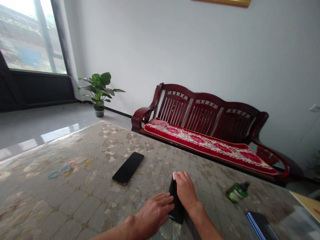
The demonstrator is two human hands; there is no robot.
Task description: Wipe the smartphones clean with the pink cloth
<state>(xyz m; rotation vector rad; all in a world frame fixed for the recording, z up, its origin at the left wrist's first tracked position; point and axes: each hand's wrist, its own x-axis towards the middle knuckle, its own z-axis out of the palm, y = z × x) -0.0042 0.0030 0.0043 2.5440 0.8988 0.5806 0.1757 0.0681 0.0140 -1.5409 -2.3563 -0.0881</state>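
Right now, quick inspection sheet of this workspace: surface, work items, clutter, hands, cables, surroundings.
Surface: patterned table under a glossy clear cover.
Work items: dark phone between both hands, mostly covered by them.
Clutter: second black phone lying flat, screen dark; coloured rubber bands at the left; green bottle on its side; third phone at the right edge.
Hands: left hand flat against the dark phone; right hand pressing on its top.
Cables: nothing seen.
Surroundings: red wooden bench with floral cushion, potted plant, window, white wall.
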